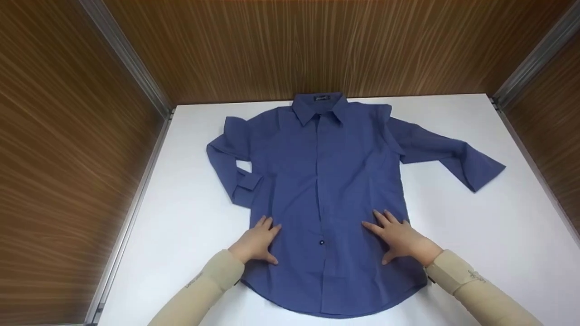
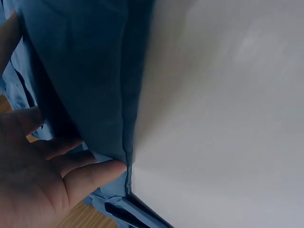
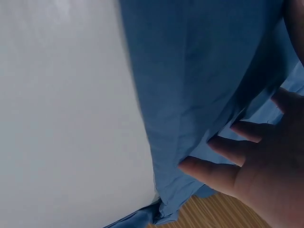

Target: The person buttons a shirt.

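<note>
A blue long-sleeved button shirt [image 1: 344, 181] lies front up, its collar [image 1: 319, 108] at the far side and its curved hem toward me. One dark button [image 1: 321, 242] shows low on the front placket. My left hand [image 1: 257, 240] rests on the lower left of the shirt with fingers spread. On the lower right, my right hand [image 1: 401, 237] touches the cloth, fingers spread too. In the left wrist view, the left fingers [image 2: 95, 178] reach the shirt's side edge. The right fingers [image 3: 209, 173] lie against the fabric in the right wrist view. Neither hand grips cloth.
The shirt lies on a white table [image 1: 190, 235]. Its left sleeve [image 1: 222, 158] bends back toward the body; the right sleeve [image 1: 435, 145] extends outward with a twist near the cuff. Wood-grain panels [image 1: 253, 50] with metal edge strips [image 1: 131, 59] enclose the back and both sides.
</note>
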Tool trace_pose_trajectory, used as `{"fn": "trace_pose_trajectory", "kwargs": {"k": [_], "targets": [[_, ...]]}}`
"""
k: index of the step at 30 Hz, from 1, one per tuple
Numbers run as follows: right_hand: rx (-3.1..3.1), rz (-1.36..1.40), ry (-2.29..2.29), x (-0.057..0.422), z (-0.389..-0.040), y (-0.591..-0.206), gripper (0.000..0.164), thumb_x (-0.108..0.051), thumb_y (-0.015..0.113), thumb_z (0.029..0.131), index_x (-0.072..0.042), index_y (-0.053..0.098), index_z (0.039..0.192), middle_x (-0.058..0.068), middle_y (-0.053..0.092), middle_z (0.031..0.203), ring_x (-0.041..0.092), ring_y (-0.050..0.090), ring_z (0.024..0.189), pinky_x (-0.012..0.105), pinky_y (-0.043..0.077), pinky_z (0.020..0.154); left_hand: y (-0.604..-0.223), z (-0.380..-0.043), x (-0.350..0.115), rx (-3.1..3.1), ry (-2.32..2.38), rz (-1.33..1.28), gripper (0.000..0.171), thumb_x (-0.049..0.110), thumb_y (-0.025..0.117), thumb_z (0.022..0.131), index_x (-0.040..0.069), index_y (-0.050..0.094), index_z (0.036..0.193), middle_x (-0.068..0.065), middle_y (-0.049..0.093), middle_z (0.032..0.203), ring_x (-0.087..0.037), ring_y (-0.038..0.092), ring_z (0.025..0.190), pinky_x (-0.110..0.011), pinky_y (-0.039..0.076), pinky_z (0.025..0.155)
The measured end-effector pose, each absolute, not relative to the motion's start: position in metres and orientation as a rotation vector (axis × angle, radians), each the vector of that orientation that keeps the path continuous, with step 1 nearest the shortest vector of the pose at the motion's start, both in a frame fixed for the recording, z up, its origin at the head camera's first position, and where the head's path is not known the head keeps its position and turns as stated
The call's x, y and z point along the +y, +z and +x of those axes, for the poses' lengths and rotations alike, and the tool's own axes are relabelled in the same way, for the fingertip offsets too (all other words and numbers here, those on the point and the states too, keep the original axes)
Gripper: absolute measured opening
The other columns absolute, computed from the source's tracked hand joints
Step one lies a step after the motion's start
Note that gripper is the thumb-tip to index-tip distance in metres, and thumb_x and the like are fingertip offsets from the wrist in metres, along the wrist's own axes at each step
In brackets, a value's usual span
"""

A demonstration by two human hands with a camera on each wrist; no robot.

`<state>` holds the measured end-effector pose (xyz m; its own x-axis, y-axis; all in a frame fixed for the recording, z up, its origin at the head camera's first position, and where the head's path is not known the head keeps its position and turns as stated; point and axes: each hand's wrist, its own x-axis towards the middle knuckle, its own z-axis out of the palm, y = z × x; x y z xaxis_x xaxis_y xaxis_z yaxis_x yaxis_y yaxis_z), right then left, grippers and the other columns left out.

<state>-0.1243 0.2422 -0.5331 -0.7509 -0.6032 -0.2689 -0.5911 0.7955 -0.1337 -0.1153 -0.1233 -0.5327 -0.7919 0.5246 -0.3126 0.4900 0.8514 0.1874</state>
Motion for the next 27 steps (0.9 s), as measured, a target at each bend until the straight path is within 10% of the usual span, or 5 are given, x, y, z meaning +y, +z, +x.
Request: {"fn": "trace_pose_trajectory", "kwargs": {"k": [21,27], "targets": [[2.725,-0.880,-0.021,0.239,-0.141,-0.538,0.108,-0.051,0.066,0.031,-0.020,0.023,0.125,0.021,0.017,0.124,0.043,0.016,0.107,0.060,0.024,0.066,-0.541,-0.132,-0.116,2.714,0.120,0.713,0.100,0.047,0.068,0.041,0.005,0.028,0.122,-0.021,0.020,0.123,-0.036,0.016,0.111,-0.039,0.028,0.082],[2.810,-0.929,0.186,0.234,-0.144,-0.539,0.118,-0.059,0.063,0.023,-0.023,0.017,0.126,0.019,0.017,0.125,0.040,0.017,0.108,0.061,0.015,0.073,-0.539,-0.135,-0.112,2.879,-0.015,0.741,0.118,0.058,0.060,0.022,0.019,0.020,0.126,-0.017,0.013,0.124,-0.036,0.018,0.107,-0.051,0.031,0.070]]}}
